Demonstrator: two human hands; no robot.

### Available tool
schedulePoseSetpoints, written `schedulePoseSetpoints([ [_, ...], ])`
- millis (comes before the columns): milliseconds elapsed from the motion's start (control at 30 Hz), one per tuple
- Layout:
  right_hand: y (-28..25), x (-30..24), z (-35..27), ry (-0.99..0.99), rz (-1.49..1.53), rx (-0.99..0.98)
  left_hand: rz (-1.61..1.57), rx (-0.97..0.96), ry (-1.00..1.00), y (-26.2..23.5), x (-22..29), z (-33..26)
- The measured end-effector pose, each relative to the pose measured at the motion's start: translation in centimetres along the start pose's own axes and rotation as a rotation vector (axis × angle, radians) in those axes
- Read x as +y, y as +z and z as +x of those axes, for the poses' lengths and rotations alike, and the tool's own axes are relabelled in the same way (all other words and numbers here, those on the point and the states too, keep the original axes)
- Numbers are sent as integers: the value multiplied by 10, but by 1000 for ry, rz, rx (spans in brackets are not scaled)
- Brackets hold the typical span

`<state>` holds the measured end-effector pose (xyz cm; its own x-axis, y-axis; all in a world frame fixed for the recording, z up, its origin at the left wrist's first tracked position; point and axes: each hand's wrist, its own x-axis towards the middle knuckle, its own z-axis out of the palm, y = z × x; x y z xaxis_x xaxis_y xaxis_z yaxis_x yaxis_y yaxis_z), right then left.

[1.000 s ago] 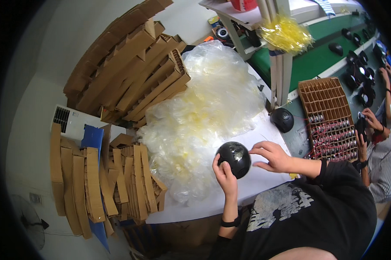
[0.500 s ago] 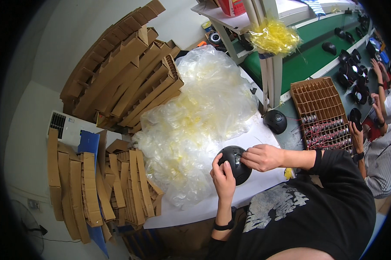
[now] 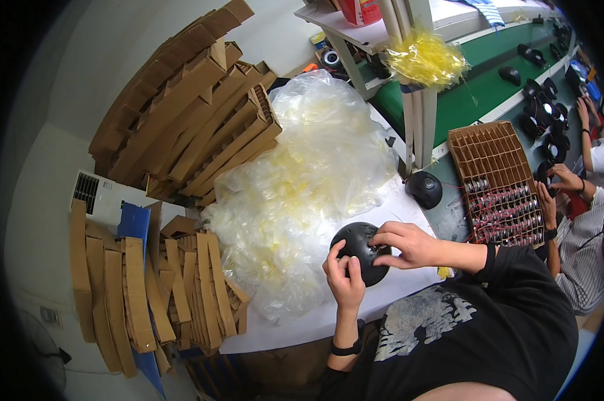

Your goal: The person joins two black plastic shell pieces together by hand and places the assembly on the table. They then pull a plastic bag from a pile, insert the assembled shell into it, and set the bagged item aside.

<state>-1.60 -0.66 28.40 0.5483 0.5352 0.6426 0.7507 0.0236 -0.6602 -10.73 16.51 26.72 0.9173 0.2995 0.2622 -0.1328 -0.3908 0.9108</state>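
Note:
A round black dome-shaped shell (image 3: 353, 235) sits over the white table top close to my body. My left hand (image 3: 345, 279) grips its left and near side, fingers curled round the edge. My right hand (image 3: 409, 245) reaches across from the right, fingertips on the shell's upper face and the thumb held apart from the fingers. Whether a small piece lies under those fingertips cannot be made out. Another black dome shell (image 3: 424, 190) rests farther back at the table's right edge. Just beyond my hands spreads a large heap of clear and yellowish plastic film (image 3: 302, 194).
Cardboard dividers (image 3: 181, 127) are stacked at left, with more (image 3: 148, 287) nearer. Yellow film strips (image 3: 426, 61) cling to a post. At right lies a divider tray (image 3: 492, 150) with wired metal parts. Beyond are a green conveyor (image 3: 476, 100), black shells (image 3: 543, 113) and co-workers' hands (image 3: 568, 179).
My right hand's pinch at the shell has loosened, the thumb now standing apart from the fingers. My left hand keeps its hold. A co-worker's hands at right have shifted.

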Motion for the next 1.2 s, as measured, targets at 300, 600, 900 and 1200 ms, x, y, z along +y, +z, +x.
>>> schedulePoseSetpoints([
  [300, 11, 5, -10, -322, -166, -300, -427, -190, -513, 24, -20, 22],
  [600, -28, -16, 4, 523, 983, 315, -631, -182, -313, 14, 5, 27],
  [900, -63, -32, 35, 328, 710, 236, -383, -114, -88, 24, 17, 31],
  [1200, -37, -29, 14, 269, 720, -176, -508, -268, -359, 33, 7, 31],
])
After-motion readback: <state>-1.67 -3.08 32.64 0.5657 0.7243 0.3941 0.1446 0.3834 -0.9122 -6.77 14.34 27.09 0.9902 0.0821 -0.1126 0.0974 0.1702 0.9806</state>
